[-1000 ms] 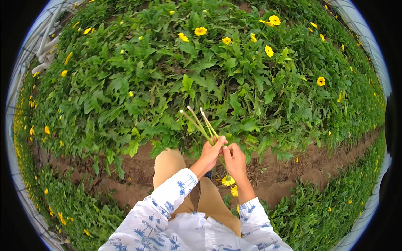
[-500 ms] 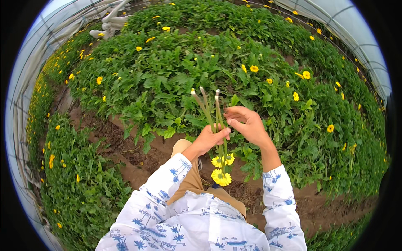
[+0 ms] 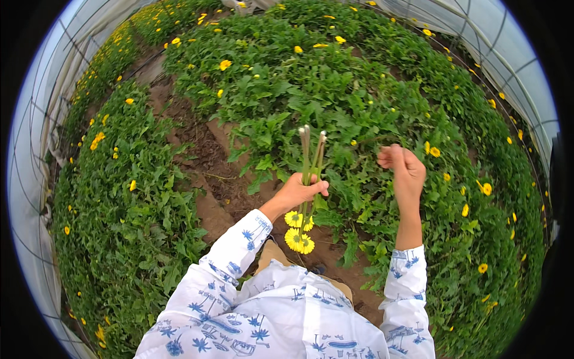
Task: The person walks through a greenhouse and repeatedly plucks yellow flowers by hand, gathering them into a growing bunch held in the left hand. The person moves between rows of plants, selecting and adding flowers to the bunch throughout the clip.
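My left hand (image 3: 301, 190) is closed around the green stems of a small bunch of yellow gerbera daisies (image 3: 293, 239). The bunch hangs upside down: its blooms are below my fist and its pale cut stem ends point up and away from me. Apart from the bunch, to its right, my right hand (image 3: 405, 173) is raised over the leaves with its fingers curled together. Whether anything small is pinched in them I cannot make out.
Leafy green plants (image 3: 293, 90) dotted with yellow blooms spread ahead and to both sides. A brown soil path (image 3: 209, 161) runs between the beds, and my shoe (image 3: 318, 269) shows below the bunch. Greenhouse film walls (image 3: 45, 119) on a frame curve along both edges.
My right hand has left the stems and moved right, its fingers curling in. My left hand still grips the daisies, their stems now closer together. The view has shifted over the beds.
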Available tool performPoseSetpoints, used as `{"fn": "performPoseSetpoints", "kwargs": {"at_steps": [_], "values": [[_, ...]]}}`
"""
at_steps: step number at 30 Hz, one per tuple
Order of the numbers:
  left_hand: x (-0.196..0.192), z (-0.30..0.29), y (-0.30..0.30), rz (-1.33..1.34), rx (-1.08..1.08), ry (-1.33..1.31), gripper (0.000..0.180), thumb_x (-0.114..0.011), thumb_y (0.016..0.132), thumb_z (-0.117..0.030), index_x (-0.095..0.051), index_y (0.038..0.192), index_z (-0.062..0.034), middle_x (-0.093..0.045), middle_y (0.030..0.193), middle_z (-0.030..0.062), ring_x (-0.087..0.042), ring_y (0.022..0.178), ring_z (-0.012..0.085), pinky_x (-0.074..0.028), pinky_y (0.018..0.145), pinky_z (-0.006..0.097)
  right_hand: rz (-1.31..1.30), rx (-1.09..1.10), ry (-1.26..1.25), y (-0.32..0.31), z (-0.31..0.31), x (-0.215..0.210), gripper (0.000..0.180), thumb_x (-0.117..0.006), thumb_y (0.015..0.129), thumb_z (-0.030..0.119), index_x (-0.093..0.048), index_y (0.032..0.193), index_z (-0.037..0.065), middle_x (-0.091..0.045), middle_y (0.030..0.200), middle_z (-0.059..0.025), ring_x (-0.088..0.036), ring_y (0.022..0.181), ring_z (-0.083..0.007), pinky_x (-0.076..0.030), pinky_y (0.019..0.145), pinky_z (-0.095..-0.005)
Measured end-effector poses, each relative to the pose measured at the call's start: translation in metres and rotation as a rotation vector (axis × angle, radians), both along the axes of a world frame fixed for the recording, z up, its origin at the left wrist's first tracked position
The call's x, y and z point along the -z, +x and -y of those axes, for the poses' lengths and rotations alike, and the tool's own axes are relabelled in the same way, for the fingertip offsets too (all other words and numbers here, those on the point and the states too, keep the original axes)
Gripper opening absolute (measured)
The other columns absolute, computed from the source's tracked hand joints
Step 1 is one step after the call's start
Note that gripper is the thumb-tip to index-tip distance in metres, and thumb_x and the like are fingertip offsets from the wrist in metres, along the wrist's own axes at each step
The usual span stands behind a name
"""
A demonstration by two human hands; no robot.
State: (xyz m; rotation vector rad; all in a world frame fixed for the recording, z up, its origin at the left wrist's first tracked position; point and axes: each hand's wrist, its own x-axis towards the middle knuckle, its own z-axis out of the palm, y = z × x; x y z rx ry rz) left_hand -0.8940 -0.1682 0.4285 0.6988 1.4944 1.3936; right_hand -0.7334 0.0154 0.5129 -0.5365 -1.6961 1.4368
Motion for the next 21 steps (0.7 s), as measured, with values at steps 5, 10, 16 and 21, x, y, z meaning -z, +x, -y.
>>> {"fn": "performPoseSetpoints", "kwargs": {"at_steps": [5,10,16,21], "values": [[0.014,0.066,-0.106,0.131,-0.302,0.054,0.02,-0.058,0.093,-0.021,-0.062,0.086,-0.0036,-0.067,0.088,0.0063,-0.045,0.058,0.0066,-0.038,0.053,0.021,0.348,0.24,-0.024,-0.041,-0.037,0.079,0.034,-0.057,0.094,0.029,-0.069,0.09,-0.003,-0.066,0.073,-0.0067,-0.06,0.064,-0.0106,-0.049,0.061,-0.0247],[0.023,0.148,-0.202,0.187,-0.701,0.13,0.036,-0.053,0.096,-0.032,-0.064,0.082,0.0004,-0.055,0.075,0.0037,-0.041,0.06,0.0088,-0.038,0.052,0.023,1.447,-0.001,0.322,-0.06,-0.021,0.146,0.073,-0.068,0.082,0.037,-0.036,0.139,0.003,-0.034,0.142,-0.0208,-0.051,0.115,-0.0374,-0.049,0.089,-0.0457],[0.039,0.228,-0.292,0.291,-0.949,0.312,0.034,-0.054,0.095,-0.03,-0.065,0.09,0.0024,-0.046,0.07,-0.0001,-0.042,0.064,0.0084,-0.037,0.051,0.022,1.381,-0.166,0.303,-0.15,0.03,0.154,0.062,-0.064,0.085,0.037,-0.044,0.135,0.005,-0.045,0.135,-0.0187,-0.058,0.105,-0.0315,-0.049,0.086,-0.046],[0.042,0.276,-0.336,0.352,-1.045,0.394,0.033,-0.054,0.095,-0.029,-0.063,0.095,0.0024,-0.049,0.076,0.002,-0.047,0.074,0.0112,-0.04,0.058,0.023,1.136,-0.259,0.3,-0.248,0.082,0.126,0.053,-0.064,0.086,0.031,-0.051,0.129,0.004,-0.052,0.127,-0.0174,-0.065,0.091,-0.0265,-0.051,0.079,-0.0394]]}}
